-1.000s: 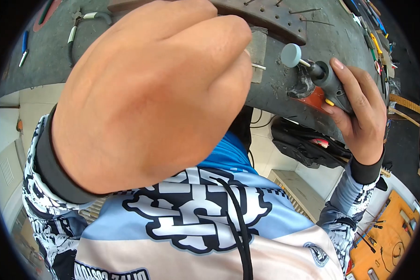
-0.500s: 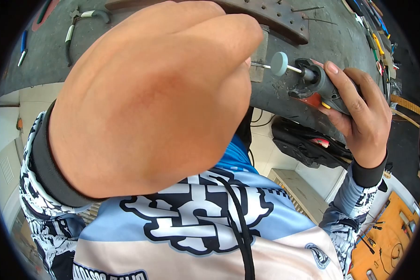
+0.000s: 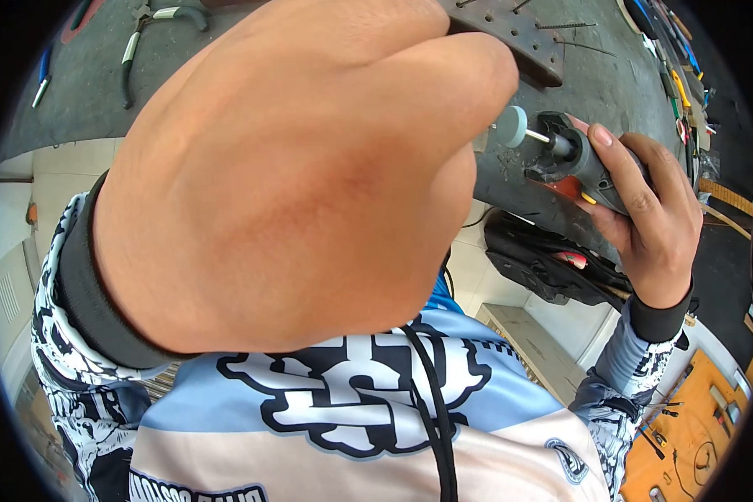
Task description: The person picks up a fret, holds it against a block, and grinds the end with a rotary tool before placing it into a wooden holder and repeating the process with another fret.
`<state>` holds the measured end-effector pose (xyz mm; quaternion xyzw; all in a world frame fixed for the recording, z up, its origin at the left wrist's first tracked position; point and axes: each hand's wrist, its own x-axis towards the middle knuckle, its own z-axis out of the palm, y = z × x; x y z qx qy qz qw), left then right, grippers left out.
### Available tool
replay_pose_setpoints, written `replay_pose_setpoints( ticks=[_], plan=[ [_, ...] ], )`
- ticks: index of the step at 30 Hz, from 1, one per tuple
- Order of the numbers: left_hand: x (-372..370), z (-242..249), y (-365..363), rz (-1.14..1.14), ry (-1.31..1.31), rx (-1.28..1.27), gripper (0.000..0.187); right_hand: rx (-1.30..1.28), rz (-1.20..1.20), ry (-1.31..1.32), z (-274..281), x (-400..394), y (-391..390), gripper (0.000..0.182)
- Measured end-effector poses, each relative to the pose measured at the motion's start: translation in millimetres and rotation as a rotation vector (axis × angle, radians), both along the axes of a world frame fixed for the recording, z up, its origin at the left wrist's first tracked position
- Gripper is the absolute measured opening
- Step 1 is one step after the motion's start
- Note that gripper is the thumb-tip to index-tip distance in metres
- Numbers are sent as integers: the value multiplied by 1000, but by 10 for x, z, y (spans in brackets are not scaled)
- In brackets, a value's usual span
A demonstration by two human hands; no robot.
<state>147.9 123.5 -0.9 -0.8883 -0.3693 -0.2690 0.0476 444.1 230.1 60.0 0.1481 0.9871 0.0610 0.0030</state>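
My left hand is large in the head view, close to the camera, with its back to me and its fingers curled away. In the earlier frame a thin metal rod showed between it and the grinding wheel; now its fingertips and most of the rod are hidden. At the right, my right hand is wrapped round a grey rotary tool. The tool's pale green round grinding wheel points left, right beside my left thumb.
A brown metal block with holes and thin rods lies on the dark worktable. Pliers and a blue-handled tool lie at the upper left. A black bag is below the table edge, an orange board at the lower right.
My left hand has moved right, closer to the grinding wheel, and now covers most of the rod. The rotary tool and my right hand have shifted slightly down and right in view.
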Motion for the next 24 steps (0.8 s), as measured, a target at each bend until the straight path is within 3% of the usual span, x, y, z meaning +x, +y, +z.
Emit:
replay_pose_setpoints(
  ticks=[24],
  plan=[
    [5,125,-66,45,74,-123,40,-11,8,-32,19,-15,-2,56]
  ],
)
